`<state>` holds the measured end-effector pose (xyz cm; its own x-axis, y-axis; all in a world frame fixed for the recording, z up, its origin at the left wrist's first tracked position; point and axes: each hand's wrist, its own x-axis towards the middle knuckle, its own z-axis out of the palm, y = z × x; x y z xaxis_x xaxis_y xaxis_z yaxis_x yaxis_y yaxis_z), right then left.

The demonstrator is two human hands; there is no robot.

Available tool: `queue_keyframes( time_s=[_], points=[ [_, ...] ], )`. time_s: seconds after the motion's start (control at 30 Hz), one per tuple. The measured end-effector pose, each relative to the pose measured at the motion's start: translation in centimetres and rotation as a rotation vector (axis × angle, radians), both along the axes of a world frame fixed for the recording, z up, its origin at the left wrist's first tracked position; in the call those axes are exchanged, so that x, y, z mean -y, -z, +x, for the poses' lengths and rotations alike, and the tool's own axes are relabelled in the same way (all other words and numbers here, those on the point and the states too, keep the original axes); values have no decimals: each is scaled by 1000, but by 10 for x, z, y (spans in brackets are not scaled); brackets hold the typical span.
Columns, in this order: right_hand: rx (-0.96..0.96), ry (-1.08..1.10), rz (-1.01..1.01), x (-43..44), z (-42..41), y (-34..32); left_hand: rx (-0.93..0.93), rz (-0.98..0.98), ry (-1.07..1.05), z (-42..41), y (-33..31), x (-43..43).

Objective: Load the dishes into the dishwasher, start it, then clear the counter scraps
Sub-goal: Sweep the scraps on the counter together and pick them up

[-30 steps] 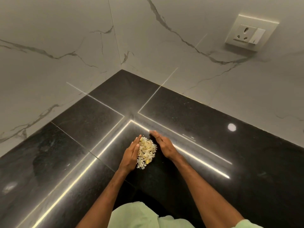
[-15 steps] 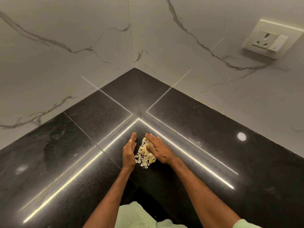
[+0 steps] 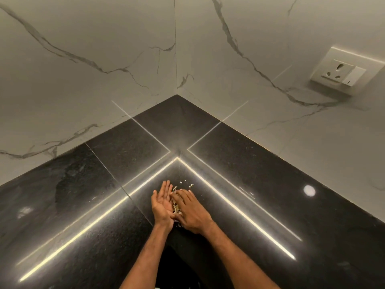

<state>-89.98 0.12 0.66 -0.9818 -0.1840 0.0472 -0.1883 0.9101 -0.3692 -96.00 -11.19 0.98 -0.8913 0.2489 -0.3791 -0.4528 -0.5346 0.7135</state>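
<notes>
A small heap of pale yellow-white food scraps [image 3: 175,206] lies on the black stone counter [image 3: 125,155], squeezed between my two hands near the front of the corner. My left hand [image 3: 162,203] is turned palm up with straight fingers, its edge against the heap. My right hand [image 3: 191,211] lies palm down over the scraps, fingers straight, pressing them against the left palm. Most of the heap is hidden under the right hand. A few loose crumbs [image 3: 188,185] lie on the counter just beyond the fingertips.
Marble-patterned walls meet in a corner behind the counter. A white wall socket with a switch [image 3: 343,73] sits on the right wall. Bright light strips reflect off the counter.
My hands have closed together over the scraps and drawn nearer to me. The left palm has turned upward, the right hand now covers the heap, and a few crumbs are left behind.
</notes>
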Motion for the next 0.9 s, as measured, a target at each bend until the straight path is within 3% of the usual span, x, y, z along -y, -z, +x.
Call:
queue_keyframes(
  time_s=[0.33, 0.5, 0.63, 0.83, 0.9],
  points=[
    [-223, 83, -64, -2, 1, 1, -42, -100, 58, 3, -3, 8],
    [-84, 201, -117, -7, 2, 5, -69, -134, 57, 4, 2, 10],
    [54, 166, -1, -4, -7, 2, -100, -182, 71, 4, 3, 9],
    [-8, 101, -140, -10, 0, 4, -85, -170, 41, 6, 1, 7],
    [-39, 59, -68, -8, 6, 8, -56, -123, 10, 6, 1, 7]
  ],
)
